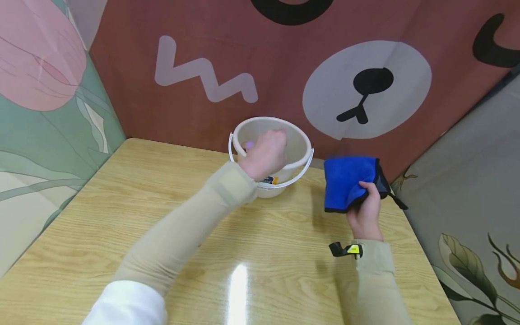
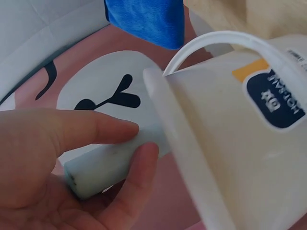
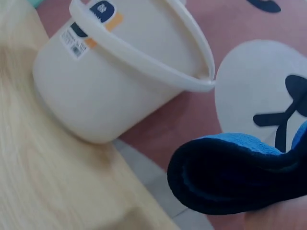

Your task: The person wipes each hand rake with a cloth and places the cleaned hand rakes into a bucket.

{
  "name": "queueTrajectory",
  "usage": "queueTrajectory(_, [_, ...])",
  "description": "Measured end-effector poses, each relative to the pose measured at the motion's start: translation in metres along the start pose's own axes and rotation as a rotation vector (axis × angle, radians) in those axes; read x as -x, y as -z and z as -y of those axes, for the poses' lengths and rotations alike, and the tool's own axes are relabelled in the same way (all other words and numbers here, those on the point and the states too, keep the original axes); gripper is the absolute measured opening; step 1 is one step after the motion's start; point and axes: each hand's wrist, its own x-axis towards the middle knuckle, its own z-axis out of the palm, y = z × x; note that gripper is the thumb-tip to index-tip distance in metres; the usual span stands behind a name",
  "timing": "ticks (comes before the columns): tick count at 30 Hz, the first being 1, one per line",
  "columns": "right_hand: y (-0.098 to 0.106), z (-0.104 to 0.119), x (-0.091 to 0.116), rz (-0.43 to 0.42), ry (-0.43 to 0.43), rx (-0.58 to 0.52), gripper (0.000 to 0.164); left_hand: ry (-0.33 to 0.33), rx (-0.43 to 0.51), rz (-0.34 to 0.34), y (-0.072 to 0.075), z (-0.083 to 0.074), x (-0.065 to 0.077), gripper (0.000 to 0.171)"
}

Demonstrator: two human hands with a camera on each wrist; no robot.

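My left hand (image 1: 266,153) reaches over the mouth of a white bucket (image 1: 271,192) at the table's back edge. In the left wrist view, its thumb and fingers grip a pale, smooth cylinder (image 2: 103,167) beside the bucket's rim; the cylinder's far end is hidden, so its kind is unclear. A small purple patch (image 1: 248,145) shows just beside this hand in the head view. To the right of the bucket, my right hand (image 1: 367,212) holds up a blue plush cloth (image 1: 345,180) with black edging and a black strap. The right wrist view shows its edge folded into an open loop.
The bucket's white handle (image 1: 294,178) hangs down toward the front. Behind the wooden table (image 1: 260,243) stands a brown printed backdrop (image 1: 195,117) with a cartoon face. A black strap with a yellow tag (image 1: 354,249) sits on the right wrist.
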Motion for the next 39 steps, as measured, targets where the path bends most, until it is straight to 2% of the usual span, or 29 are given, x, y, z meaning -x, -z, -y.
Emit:
queueTrajectory(3, [0.008,-0.002,-0.004,-0.002,-0.035,-0.01,0.047,-0.026,-0.006,-0.004,-0.005,0.001,0.0,0.014])
queueTrajectory(11, [0.029,-0.01,-0.015,-0.065,-0.128,0.016,0.065,-0.083,-0.066,-0.031,-0.018,0.003,-0.002,0.015])
queueTrajectory(17, [0.042,-0.018,-0.023,-0.095,-0.194,-0.007,0.067,-0.087,-0.081,-0.049,-0.025,0.004,-0.004,0.013])
queueTrajectory(20, [0.048,-0.022,-0.025,-0.103,-0.214,-0.036,0.062,-0.083,-0.066,-0.046,-0.027,0.005,-0.006,0.013])
queueTrajectory(25, [0.056,-0.027,-0.028,-0.113,-0.237,-0.071,0.039,-0.08,-0.06,-0.033,-0.03,0.005,-0.008,0.014])
queueTrajectory(28, [0.061,-0.028,-0.028,-0.118,-0.247,-0.065,0.036,-0.078,-0.068,-0.018,-0.032,0.004,-0.009,0.016])
queueTrajectory(33, [0.064,-0.028,-0.028,-0.162,-0.266,0.05,0.05,-0.044,-0.065,0.036,-0.035,0.002,-0.008,0.021])
queueTrajectory(36, [0.064,-0.03,-0.03,-0.222,-0.243,0.188,0.058,-0.03,-0.063,0.048,-0.036,0.0,-0.007,0.026])
queueTrajectory(39, [0.065,-0.032,-0.03,-0.292,-0.197,0.36,0.074,-0.038,-0.062,0.057,-0.037,-0.003,-0.006,0.03])
